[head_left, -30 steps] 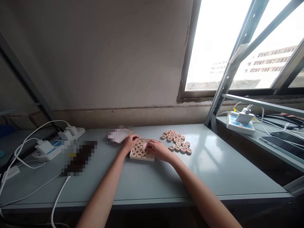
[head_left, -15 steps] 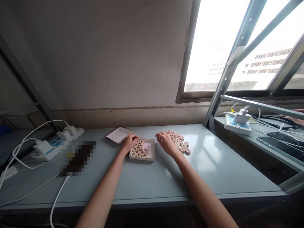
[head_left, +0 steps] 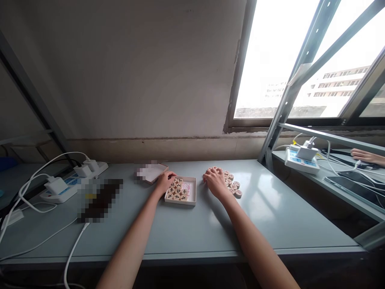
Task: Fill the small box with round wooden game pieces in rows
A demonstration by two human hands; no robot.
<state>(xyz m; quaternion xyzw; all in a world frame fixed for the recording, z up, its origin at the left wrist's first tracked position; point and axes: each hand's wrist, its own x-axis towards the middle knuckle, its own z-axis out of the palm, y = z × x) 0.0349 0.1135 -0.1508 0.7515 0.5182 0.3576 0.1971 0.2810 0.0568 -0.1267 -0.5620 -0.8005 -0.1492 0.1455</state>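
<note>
shallow cream box (head_left: 193, 199), centre of frame, on grey table (head_left: 186, 230): left part filled with round pale wooden discs (head_left: 177, 189) marked in black, right part showing pink print (head_left: 187, 187). left hand (head_left: 165, 181): fingers curled over the box's far left corner. right hand (head_left: 215, 181): palm down, fingers loosely spread on loose discs (head_left: 235, 186) just right of the box; any pinch cannot be told.
</note>
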